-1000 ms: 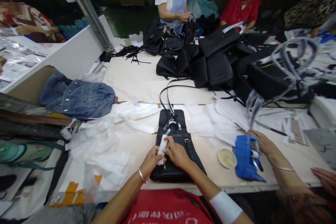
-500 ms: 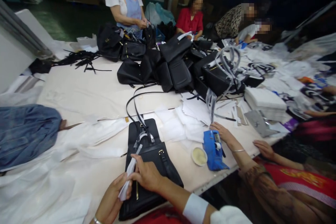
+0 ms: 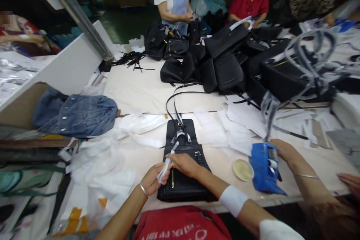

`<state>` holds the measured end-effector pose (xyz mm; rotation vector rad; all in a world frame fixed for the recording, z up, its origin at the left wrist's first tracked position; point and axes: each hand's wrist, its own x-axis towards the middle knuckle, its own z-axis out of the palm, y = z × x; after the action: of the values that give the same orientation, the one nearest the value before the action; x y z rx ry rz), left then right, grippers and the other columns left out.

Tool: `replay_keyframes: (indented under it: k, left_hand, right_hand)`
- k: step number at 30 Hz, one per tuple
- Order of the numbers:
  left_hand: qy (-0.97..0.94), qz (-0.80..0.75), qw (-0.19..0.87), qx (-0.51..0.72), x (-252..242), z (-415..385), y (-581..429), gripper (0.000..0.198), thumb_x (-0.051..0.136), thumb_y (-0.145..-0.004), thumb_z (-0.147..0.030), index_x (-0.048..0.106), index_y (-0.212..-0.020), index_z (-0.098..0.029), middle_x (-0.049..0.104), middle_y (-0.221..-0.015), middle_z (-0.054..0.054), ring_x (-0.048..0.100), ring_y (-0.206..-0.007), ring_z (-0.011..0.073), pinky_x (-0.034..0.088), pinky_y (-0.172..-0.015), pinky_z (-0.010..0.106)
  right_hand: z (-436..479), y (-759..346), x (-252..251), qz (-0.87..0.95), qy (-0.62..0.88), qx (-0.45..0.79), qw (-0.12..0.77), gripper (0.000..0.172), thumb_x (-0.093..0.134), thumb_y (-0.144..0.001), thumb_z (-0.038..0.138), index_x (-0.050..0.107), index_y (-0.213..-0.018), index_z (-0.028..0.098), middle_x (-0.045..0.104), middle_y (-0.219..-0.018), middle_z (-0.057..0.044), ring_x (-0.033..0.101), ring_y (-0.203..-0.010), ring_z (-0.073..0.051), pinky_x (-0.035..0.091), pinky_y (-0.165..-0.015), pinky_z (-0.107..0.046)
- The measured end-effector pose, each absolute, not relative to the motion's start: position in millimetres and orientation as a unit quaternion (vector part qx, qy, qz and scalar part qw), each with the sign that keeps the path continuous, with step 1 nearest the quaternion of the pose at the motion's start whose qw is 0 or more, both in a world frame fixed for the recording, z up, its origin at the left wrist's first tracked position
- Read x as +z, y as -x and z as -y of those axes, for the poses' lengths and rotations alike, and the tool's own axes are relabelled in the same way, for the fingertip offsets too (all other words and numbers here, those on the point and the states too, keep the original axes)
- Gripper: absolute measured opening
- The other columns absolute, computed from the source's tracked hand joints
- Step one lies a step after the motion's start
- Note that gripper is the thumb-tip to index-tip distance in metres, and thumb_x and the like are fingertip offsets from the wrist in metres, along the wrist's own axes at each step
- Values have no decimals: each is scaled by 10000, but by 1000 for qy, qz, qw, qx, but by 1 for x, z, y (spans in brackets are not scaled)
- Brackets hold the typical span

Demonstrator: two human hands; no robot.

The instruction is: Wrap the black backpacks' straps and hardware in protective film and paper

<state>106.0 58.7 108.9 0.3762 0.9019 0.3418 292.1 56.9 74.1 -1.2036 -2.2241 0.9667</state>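
Note:
A black handbag [image 3: 184, 180] lies flat on the table in front of me, its long strap [image 3: 174, 101] looping away from me. My left hand [image 3: 152, 178] and my right hand [image 3: 184, 163] are both closed on a twisted strip of white paper [image 3: 166, 163] wound about the bag's strap near its buckle. My right hand rests on the bag's front, my left hand at the bag's left edge. A white cuff sits on my right forearm.
A co-worker's hand [image 3: 284, 150] rests on a blue tape dispenser [image 3: 266, 167] to my right, beside a small round dish [image 3: 243, 169]. White paper sheets [image 3: 239, 123] and wrapping [image 3: 107, 157] lie around. A pile of black bags [image 3: 225, 63] fills the far table; a denim jacket [image 3: 74, 110] lies left.
The view swung right and came back. My hands stayed on the white paper strip, which now looks more tightly twisted. The co-worker's hand stays on the blue dispenser.

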Motion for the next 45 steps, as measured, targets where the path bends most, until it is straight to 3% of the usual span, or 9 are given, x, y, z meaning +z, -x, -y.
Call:
replay_keyframes:
  k: [7,10,14,19,24,30,33,37,45]
  left_hand:
    - [-325,-509,771,199,103,-50,-107,379,496,-822,-467,540,-1001,-136,575,-710,22,525,-504,95,440,-470,221]
    - [-508,-551,629,210,95,-39,-104,465,480,-822,-445,471,-1191,-163,623,-1038,124,636,-823,211,520,-725,361]
    - [-703,-514,459,175,81,-26,-100,540,448,-836,-329,353,-1348,-184,451,-1361,135,429,-1246,256,335,-1045,420]
    - [-773,-507,360,125,75,-22,-97,594,379,-870,-264,194,-1421,-141,472,-1331,169,468,-1202,266,398,-990,460]
    - [-815,-499,213,202,102,-24,-112,650,513,-832,-294,254,-1403,-121,216,-1491,172,172,-1372,325,203,-1094,549]
    - [-556,-495,632,215,116,-27,-180,437,518,-826,-435,556,-1174,-173,559,-1253,142,496,-1185,276,356,-1032,469]
    - [-300,-459,804,230,109,-28,-221,400,564,-800,-442,596,-1058,-138,634,-1115,164,604,-1030,268,481,-876,406]
    - [-123,-469,823,296,98,-29,-252,296,632,-770,-373,596,-944,-137,675,-935,121,648,-869,204,505,-770,327]
    - [-170,-485,800,309,98,-40,-272,444,551,-790,-513,525,-1072,-172,545,-597,-21,510,-486,113,412,-490,251]
  right_hand:
    - [-48,-331,87,754,575,250,195,458,401,-924,265,321,-1374,227,633,-1089,-82,606,-948,-199,442,-802,-293]
    - [-23,-358,93,601,754,213,157,383,392,-923,366,446,-1255,182,650,-989,-89,616,-866,-205,436,-736,-290]
    - [9,-364,93,534,805,253,49,388,506,-832,515,558,-1027,183,643,-865,-71,616,-786,-217,412,-651,-283]
    - [21,-344,91,529,822,210,-20,316,646,-743,340,563,-975,143,607,-945,-120,602,-832,-241,400,-665,-291]
    - [23,-351,94,538,821,189,35,121,523,-771,173,571,-876,139,605,-880,-111,584,-788,-222,388,-657,-289]
    - [26,-360,98,470,719,412,305,58,522,-792,247,525,-803,190,559,-670,33,526,-634,-125,379,-584,-205]
    - [25,-371,94,527,628,482,308,84,566,-773,266,554,-749,187,574,-665,46,519,-614,-112,365,-562,-194]
    - [-12,-419,89,559,676,422,229,277,434,-877,329,594,-705,182,609,-635,15,550,-595,-130,383,-576,-218]
    - [-173,-487,59,544,823,119,106,314,504,-873,321,513,-1106,111,602,-1034,-167,543,-981,-242,406,-819,-329]
